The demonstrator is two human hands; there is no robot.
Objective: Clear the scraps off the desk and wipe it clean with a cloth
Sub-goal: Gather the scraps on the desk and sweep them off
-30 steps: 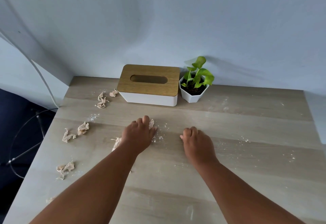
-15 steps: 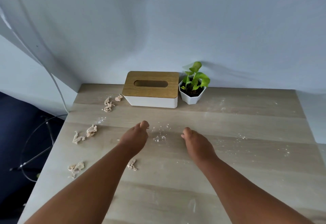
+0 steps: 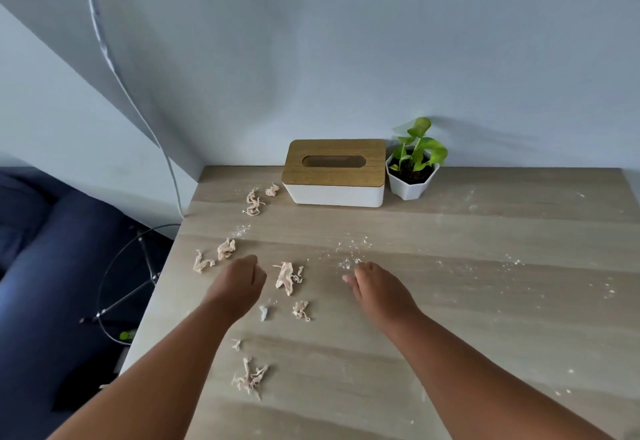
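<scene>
Both hands hover low over the wooden bench (image 3: pixel 450 318). The left hand (image 3: pixel 239 283) has lifted off the largest scrap (image 3: pixel 285 277), now exposed between the hands; its fingers are loosely curled, holding nothing. The right hand (image 3: pixel 377 287) looks empty too. Scraps remain scattered left; no cloth visible, so clearing has barely begun.

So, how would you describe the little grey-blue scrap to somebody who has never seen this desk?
Start at the tissue box at the back of the desk and come straight toward the person, to the space between the two hands. Just below the left hand lies a small grey-blue scrap. It is the only pale bluish piece; the scraps around it are all pinkish-beige and stringy.
</scene>
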